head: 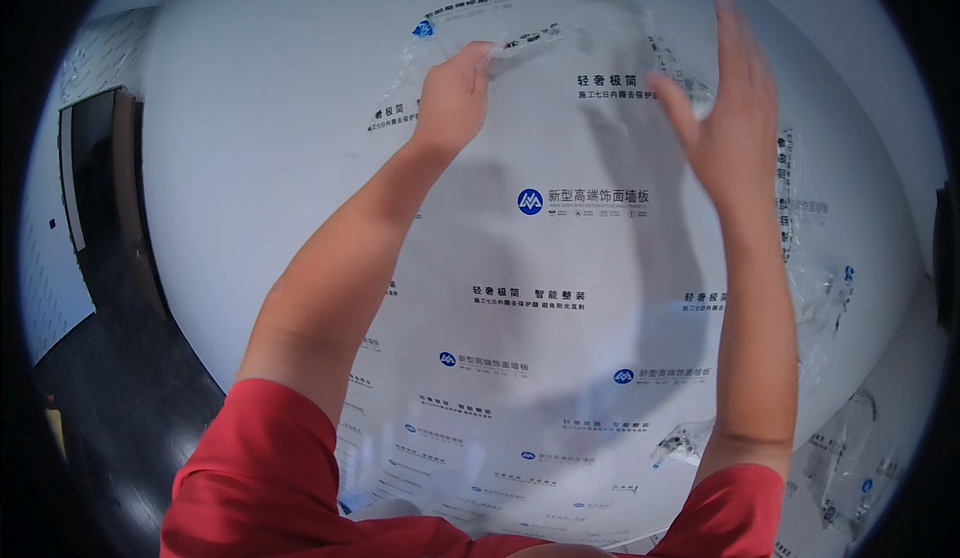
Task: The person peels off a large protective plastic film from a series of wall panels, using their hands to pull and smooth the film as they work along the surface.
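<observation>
A large white wall panel (262,108) fills most of the view before me. Clear protective film (555,250), printed with blue logos and dark writing, covers its middle and lower part. My left hand (452,97) pinches the film's crumpled upper edge between thumb and fingers. Around that hand the film is loose and wrinkled, while the panel is bare above and to the left. On the other side, my right hand (727,123) is raised with its thumb apart and nothing in its grasp. It is slightly blurred; whether its palm touches the film cannot be told.
Crumpled film hangs in folds along the right side (821,303). More printed film (847,475) lies at the lower right. To the left are a dark door (109,183) and a glossy dark floor (105,408). A dark object (946,250) stands at the right rim.
</observation>
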The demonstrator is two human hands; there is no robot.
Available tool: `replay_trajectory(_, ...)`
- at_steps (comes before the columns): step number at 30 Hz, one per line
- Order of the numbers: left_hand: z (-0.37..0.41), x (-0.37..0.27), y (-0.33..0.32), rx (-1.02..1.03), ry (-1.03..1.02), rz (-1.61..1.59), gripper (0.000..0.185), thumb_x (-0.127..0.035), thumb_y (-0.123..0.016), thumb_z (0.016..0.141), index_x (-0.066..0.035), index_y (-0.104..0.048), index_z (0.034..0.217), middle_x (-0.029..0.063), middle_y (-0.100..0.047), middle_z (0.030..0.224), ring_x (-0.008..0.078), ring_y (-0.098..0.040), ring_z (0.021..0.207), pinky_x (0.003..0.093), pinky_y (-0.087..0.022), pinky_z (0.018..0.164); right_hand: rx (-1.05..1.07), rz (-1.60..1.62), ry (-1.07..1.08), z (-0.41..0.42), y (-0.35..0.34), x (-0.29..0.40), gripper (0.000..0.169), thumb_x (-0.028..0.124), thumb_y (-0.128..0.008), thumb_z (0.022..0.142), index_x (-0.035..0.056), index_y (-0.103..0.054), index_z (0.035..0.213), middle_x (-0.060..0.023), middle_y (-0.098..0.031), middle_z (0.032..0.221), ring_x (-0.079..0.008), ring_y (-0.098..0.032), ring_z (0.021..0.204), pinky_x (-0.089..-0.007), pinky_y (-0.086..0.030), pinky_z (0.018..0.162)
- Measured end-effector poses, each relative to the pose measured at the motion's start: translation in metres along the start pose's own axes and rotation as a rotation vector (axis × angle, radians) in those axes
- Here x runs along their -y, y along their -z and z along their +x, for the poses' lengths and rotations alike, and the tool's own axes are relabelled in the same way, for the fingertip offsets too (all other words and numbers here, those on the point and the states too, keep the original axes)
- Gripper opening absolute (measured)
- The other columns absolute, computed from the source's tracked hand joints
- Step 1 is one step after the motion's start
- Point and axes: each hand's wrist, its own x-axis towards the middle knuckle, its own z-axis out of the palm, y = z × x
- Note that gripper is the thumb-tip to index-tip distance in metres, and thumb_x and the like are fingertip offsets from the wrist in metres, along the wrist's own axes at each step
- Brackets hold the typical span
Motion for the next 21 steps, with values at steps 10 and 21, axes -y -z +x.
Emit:
replay_trajectory(10,-0.011,-0.018,-0.010,-0.017,0.048,-0.033,0.022,-0.011,-0.051,0.100,-0.009,-0.064,0.117,0.0217,-0.068,0.091,0.0403,-0.064,0.079,0.0394,-0.052,0.074,0.209,-0.119,0.058,0.061,-0.166,-0.088,0.044,0.017,-0.063,0.090,0.0146,-0.058,0.133,-0.0140,-0.060,0.135,-0.0386,-0.055,0.123,-0.0442,-0.048,0.099)
replay_trajectory(21,-0.021,-0.009,0.021,-0.022,-0.026,-0.008,0.021,-0.014,-0.051,0.101,-0.006,-0.064,0.116,0.0177,-0.061,0.073,0.0317,-0.056,0.062,0.0355,-0.047,0.061,0.243,0.078,-0.206,0.010,-0.099,0.019,0.039,-0.001,-0.051,0.083,0.0098,-0.068,0.117,-0.0161,-0.070,0.109,-0.0370,-0.066,0.099,-0.0453,-0.053,0.086)
